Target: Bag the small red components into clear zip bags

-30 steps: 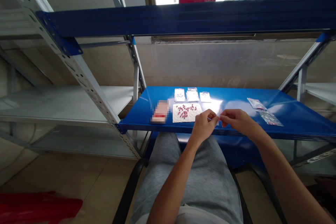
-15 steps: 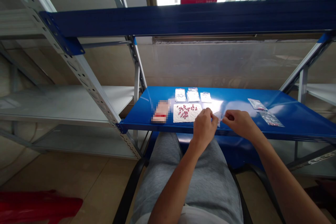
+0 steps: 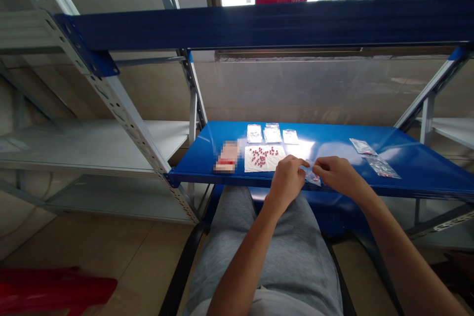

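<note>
My left hand (image 3: 287, 181) and my right hand (image 3: 337, 175) both pinch a small clear plastic bag (image 3: 312, 176) between them, held just above the front edge of the blue shelf (image 3: 333, 145). The bag has a few small red pieces inside. To the left of my hands lies a white sheet (image 3: 262, 158) with several small red beads scattered on it. Three small clear bags (image 3: 272, 134) lie in a row behind the sheet.
Two filled clear bags (image 3: 374, 158) lie at the right of the blue shelf. A blurred pinkish item (image 3: 227, 157) sits left of the white sheet. Grey metal racks stand at the left, a blue beam crosses overhead, and a red object (image 3: 55, 289) lies on the floor.
The small bag has tipped from upright to lying flatter and lower between my fingers. Both hands have sunk slightly toward the shelf edge.
</note>
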`<state>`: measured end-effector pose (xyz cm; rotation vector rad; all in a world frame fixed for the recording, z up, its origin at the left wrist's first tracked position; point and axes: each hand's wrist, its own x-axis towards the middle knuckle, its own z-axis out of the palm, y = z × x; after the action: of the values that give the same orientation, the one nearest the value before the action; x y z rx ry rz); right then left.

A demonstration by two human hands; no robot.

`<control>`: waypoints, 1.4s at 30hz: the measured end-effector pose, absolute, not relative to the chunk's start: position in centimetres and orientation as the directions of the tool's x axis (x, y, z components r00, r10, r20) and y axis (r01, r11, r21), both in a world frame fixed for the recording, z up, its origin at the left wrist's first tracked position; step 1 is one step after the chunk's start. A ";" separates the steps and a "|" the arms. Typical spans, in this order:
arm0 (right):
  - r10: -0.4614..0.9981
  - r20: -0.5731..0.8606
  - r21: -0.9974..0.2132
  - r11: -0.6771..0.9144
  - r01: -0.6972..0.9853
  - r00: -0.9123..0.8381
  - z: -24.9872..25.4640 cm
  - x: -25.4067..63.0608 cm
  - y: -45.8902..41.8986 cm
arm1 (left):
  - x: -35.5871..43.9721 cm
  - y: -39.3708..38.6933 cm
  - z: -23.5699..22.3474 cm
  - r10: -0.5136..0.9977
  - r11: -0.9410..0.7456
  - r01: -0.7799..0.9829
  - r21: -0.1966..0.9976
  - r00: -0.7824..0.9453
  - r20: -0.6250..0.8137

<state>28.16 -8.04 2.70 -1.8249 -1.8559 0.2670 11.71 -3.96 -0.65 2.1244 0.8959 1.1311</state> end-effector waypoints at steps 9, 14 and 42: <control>0.985 0.140 -0.755 0.170 0.633 -0.097 3.3 28.0 -8.5 | 10.9 -3.3 -0.3 0.873 -0.370 0.150 0.917 0.394 0.288; 0.944 0.201 -0.842 0.029 0.538 0.263 2.0 30.4 -7.2 | 9.9 -2.3 -0.4 0.888 -0.307 0.002 0.952 0.360 0.285; 0.973 -0.196 -0.981 -0.195 -0.019 0.122 -1.7 30.9 -6.2 | 8.1 -0.4 -1.1 0.884 -0.226 -0.076 0.971 0.402 0.237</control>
<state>30.90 -6.19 -1.71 -1.4033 -1.0119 1.2602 8.05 -0.42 -1.13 1.5300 0.7487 1.0647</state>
